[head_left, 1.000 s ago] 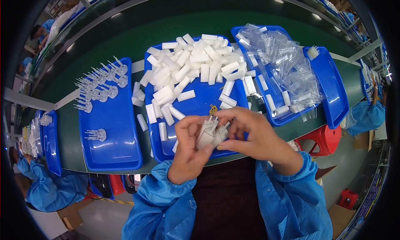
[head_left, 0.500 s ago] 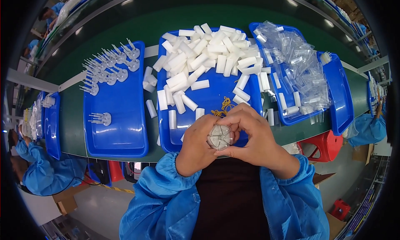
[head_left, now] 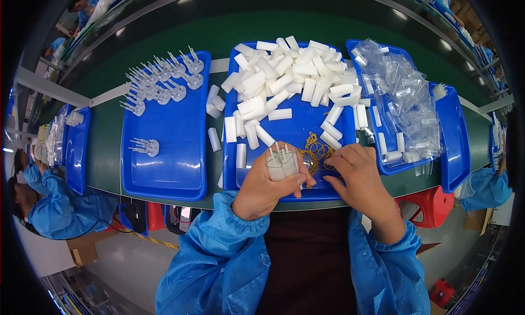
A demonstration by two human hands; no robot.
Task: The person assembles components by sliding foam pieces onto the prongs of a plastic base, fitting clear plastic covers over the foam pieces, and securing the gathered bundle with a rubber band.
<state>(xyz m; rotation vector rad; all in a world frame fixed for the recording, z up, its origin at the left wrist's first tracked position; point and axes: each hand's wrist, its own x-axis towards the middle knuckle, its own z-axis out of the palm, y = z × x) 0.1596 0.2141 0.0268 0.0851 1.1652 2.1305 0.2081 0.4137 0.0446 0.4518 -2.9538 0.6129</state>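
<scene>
My left hand (head_left: 261, 186) is closed round a round bundle of white foam pieces (head_left: 284, 172) in clear plastic, held upright above the front of the middle blue tray (head_left: 257, 178). Thin pale prongs stick up out of the bundle's top. Just to the right, my right hand (head_left: 358, 173) hovers with thumb and fingers apart over the tray's front right part. Its fingertips are beside a loose heap of yellow rubber bands (head_left: 317, 148); whether they touch is hard to tell. A large pile of white foam pieces (head_left: 295, 69) fills the tray's far part.
In the left blue tray (head_left: 164, 175) stand several white pronged pieces (head_left: 145, 146). The right blue tray (head_left: 377, 145) holds a heap of clear plastic sleeves (head_left: 407, 107). Loose foam pieces lie between trays. A red stool (head_left: 432, 205) stands below the table; co-workers sit at both sides.
My hands have parted: the left keeps the bundle, now tipped to show its prongs, while the right has moved away to the rubber bands. The view has shifted slightly.
</scene>
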